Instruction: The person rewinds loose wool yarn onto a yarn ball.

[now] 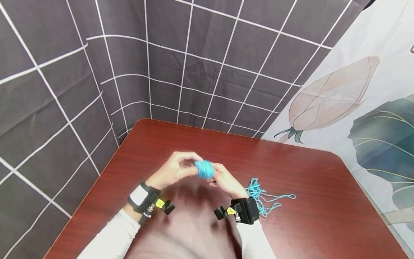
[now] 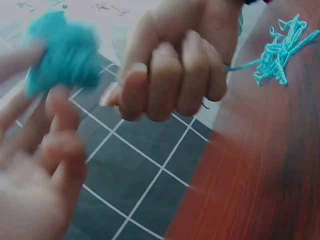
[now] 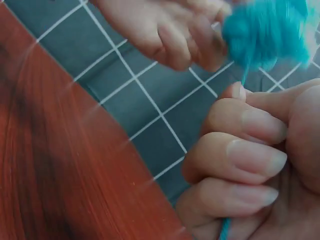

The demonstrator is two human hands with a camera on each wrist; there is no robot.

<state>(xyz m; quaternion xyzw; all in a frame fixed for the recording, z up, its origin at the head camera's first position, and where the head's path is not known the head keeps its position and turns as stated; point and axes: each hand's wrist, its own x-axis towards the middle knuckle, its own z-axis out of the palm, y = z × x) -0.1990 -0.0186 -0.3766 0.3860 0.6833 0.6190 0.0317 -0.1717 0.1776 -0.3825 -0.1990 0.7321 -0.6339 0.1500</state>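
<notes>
A small turquoise yarn ball (image 1: 205, 169) is held over the table between my two hands. My left hand (image 1: 176, 169) pinches it with thumb and fingers; in the left wrist view the yarn ball (image 2: 62, 55) is blurred. My right hand (image 1: 228, 181) is beside it, fingers curled round a yarn strand. In the right wrist view that strand (image 3: 224, 229) leaves below the little finger, and its upper part runs from the index fingertip up to the ball. A loose tangle of the same yarn (image 1: 257, 192) lies on the table right of my right wrist.
The reddish-brown table (image 1: 323, 208) has rounded far corners. A dark cloth with white grid lines (image 1: 207, 68) hangs behind and to the left. A white cloth with plant prints (image 1: 326, 97) hangs on the right. Both wrists wear black camera straps (image 1: 244, 211).
</notes>
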